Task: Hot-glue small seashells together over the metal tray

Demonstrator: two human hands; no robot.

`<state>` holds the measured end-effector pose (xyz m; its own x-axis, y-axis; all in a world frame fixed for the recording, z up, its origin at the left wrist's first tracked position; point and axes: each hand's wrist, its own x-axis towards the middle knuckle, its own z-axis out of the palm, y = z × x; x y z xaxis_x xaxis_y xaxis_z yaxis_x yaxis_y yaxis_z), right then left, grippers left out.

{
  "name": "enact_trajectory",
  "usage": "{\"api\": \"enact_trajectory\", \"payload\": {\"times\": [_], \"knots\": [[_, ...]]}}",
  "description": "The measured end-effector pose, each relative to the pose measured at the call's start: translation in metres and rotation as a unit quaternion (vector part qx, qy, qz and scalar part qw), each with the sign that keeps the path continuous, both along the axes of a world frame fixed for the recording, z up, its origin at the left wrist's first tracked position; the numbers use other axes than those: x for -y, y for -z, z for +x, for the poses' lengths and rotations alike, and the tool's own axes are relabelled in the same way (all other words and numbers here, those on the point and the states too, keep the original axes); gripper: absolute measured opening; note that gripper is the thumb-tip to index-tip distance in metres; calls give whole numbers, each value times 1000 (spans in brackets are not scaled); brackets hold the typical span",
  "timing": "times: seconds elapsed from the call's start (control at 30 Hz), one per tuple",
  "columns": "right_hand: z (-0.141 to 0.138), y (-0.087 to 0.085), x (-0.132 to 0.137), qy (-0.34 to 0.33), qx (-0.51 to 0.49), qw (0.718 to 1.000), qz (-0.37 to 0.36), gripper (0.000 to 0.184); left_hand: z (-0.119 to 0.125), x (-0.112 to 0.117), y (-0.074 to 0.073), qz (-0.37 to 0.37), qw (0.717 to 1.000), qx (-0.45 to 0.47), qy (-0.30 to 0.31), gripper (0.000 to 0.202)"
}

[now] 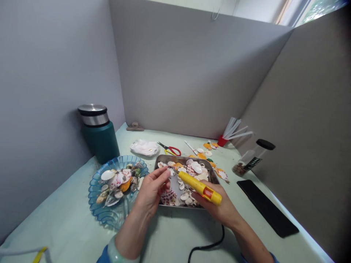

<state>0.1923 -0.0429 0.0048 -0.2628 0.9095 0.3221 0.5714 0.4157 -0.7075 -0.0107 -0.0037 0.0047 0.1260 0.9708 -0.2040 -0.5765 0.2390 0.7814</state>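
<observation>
A yellow hot glue gun (197, 184) is gripped in my right hand (216, 208), its nozzle pointing left toward my other fingertips. My left hand (153, 188) is closed in a pinch on a small whitish shell (172, 171), which the fingers partly cover. Both hands are above a metal tray (164, 158) holding many loose shells, mostly white, with a few orange and speckled ones. A speckled fan-shaped shell (169, 197) lies in the tray's near left corner. From under my right forearm, a black cord (205, 247) curves toward the lower edge.
Left stands a blue scalloped plate (94, 206) of mixed shells, with a green bottle (100, 140) behind. Farther back are a white plastic bundle (144, 147), scissors (170, 149) and a hair clip (135, 126). Rightward are a red cup (222, 141) of glue sticks, a jar (251, 157) and a black slab (267, 208).
</observation>
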Motion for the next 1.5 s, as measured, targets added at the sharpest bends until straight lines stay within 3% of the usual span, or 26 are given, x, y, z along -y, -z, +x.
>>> {"api": "enact_trajectory", "payload": {"times": [0.43,0.7,1.07,1.5], "knots": [[-4,-3,8,32,13,999,8,21,-2,-6,-11,17,999,-34,32,39],[-15,-5,12,37,42,998,11,16,-3,-10,-3,49,994,-95,9,41],[-32,-4,13,84,34,996,-5,13,-7,-18,7,-11,1000,6,6,44],[-39,2,10,123,-22,991,-54,20,-10,-16,7,-28,999,38,-5,37]]}}
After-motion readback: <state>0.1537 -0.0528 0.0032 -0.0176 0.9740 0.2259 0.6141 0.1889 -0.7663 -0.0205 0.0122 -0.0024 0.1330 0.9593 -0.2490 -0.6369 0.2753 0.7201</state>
